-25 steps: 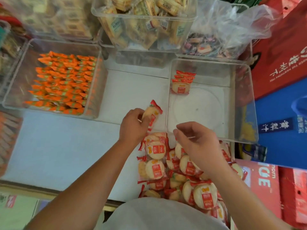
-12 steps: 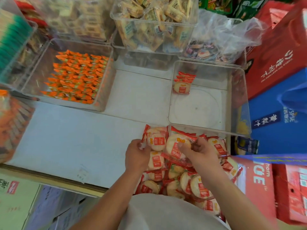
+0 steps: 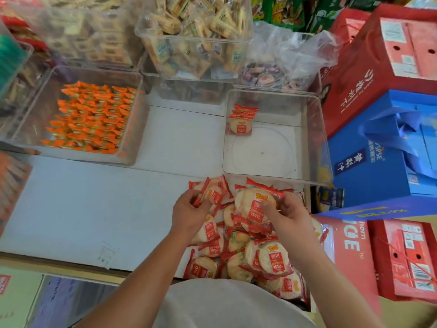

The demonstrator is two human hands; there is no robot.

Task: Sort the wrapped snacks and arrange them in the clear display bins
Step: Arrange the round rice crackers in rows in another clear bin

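A heap of round rice crackers in red-and-clear wrappers lies at the near edge of the white counter. My left hand grips one wrapped cracker at the heap's far left. My right hand pinches a small stack of wrapped crackers just above the heap. Beyond the hands stands a clear display bin with a short row of the same crackers upright in its far left corner.
A clear bin of orange-wrapped snacks stands at the left. Clear bins of beige snack packs and a plastic bag of candies stand at the back. Red and blue gift boxes crowd the right side.
Both hands came back from near the bin to the heap. My left hand still holds a cracker, and my right hand, empty a second ago, now holds a stack of them.
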